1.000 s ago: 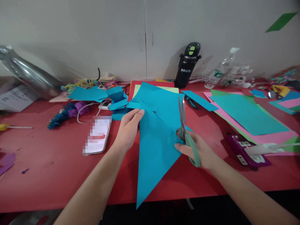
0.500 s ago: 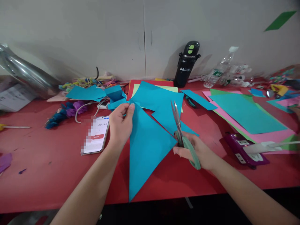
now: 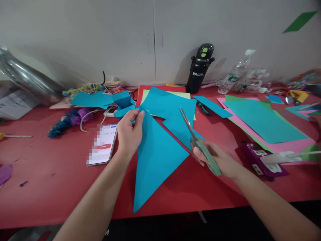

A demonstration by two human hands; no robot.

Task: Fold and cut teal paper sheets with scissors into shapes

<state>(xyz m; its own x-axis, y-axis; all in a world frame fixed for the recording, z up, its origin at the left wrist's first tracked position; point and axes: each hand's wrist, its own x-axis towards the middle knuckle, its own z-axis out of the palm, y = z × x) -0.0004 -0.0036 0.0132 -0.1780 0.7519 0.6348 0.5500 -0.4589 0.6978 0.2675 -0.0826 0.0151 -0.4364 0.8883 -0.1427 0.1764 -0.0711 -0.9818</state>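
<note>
Between thumb and fingers, my left hand (image 3: 130,132) pinches the top corner of a blue triangular sheet of paper (image 3: 157,160), whose long point hangs down toward the table's front edge. My right hand (image 3: 213,155) grips green-handled scissors (image 3: 207,155), their blades together and pointing up and left. The scissors are apart from the triangle, just right of its right corner. Behind them, more blue paper (image 3: 167,103) with an angular cut edge lies over yellow and red sheets. The fingers inside the scissor handles are partly hidden.
A phone (image 3: 104,145) lies left of my left hand. To the right are a purple power strip (image 3: 263,160) with a white plug and a stack of coloured paper (image 3: 271,124). A black bottle (image 3: 200,72) and clear plastic bottles (image 3: 233,78) stand along the wall.
My right hand has shifted slightly right, away from the triangle's corner, and the scissor blades have closed. The triangle's lower point has swung a little left. My left hand keeps its pinch.
</note>
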